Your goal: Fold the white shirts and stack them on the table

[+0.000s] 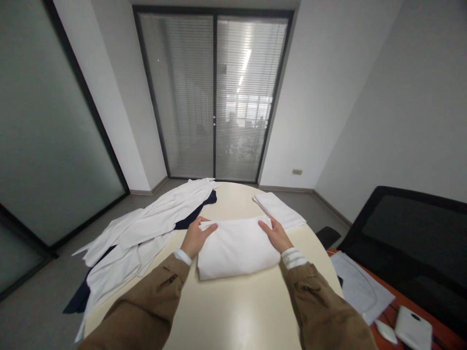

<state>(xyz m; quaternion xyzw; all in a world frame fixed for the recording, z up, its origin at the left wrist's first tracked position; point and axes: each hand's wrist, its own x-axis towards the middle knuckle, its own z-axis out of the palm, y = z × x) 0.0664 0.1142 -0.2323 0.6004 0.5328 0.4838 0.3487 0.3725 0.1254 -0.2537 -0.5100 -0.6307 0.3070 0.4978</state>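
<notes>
While the left hand (199, 236) and right hand (276, 235) each have a narrow grip on a far corner of a folded white cloth bundle (239, 249), it sits midway across a glossy cream table (233, 311) with a curved edge. Loose white and navy garments (156, 221) drape over the table's left side; a flatter folded white cloth (283, 210) lies far right. Beyond stand pale walls (339, 73) and a black-framed glass partition (214, 87).

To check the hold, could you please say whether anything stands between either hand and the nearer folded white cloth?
Nothing visible does: the left hand and right hand hold the nearer cloth directly. The second cloth lies beyond the right hand, and loose clothes lie to the left.
</notes>
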